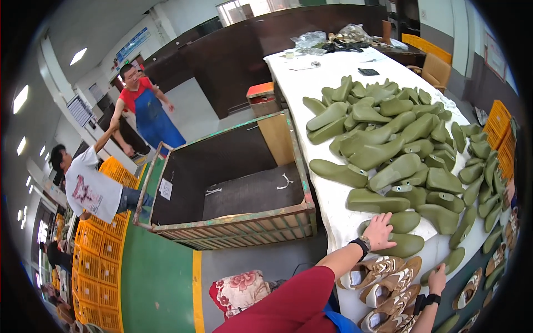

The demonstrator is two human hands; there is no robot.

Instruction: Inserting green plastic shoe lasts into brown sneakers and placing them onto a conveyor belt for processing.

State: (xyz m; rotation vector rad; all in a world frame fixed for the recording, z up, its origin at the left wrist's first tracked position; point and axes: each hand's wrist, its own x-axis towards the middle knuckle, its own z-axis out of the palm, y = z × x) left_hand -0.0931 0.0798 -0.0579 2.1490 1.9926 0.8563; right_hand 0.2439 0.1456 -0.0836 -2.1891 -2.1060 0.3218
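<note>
A large heap of olive-green shoe lasts (383,133) covers the white-topped table (311,194). My left hand (379,232) lies at the heap's near edge with its fingers spread, touching a pair of lasts (408,246) set side by side. Farther right, my right hand (437,279) has its fingers closed round the near end of another green shoe last (454,260). Part of that last is hidden by the hand. Between my wrists, brown and white sneakers (388,283) stand in a row at the table's near end.
A deep metal-framed cart (239,222) with dark lining stands left of the table. Below it lies a floral cushion (239,291). Two people (145,108) are beyond the cart, near stacked orange crates (100,244). More lasts and shoes (469,288) lie on a dark surface at right.
</note>
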